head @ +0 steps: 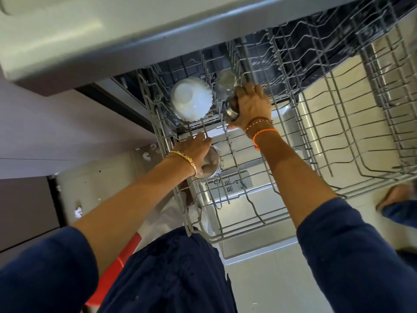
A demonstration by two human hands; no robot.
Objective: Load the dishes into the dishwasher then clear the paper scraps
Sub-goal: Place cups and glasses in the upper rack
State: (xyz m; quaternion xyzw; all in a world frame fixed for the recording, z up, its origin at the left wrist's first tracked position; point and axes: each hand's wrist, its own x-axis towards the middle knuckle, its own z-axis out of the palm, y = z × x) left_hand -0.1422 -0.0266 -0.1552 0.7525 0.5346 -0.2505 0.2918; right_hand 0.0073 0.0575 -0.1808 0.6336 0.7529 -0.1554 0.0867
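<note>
Near the centre of the frame, slightly above the middle, the person's right hand (250, 107) curls its fingers round a small steel cup (232, 110), holding it over the wires of the pulled-out upper dishwasher rack (293, 123). Lower and to the left, the left hand (194, 150) rests over a second steel vessel (213, 162), fingers reaching forward onto the rack wires; whether it truly grips the vessel cannot be told, since the hand hides most of it.

Just left of the right hand, a white bowl (191, 99) sits upside down in the rack, and a clear glass (225, 81) stands just behind the steel cup. The lower rack (361, 132) fills the right side of the frame, with nothing visible in it. White paper scraps (147, 152) lie on the floor at centre left, with another scrap (78, 211) further down the left side.

The risk, as judged: the cup is close to the glass and could knock it if set down carelessly, or it could tip between tines. The scraps are untouched.
</note>
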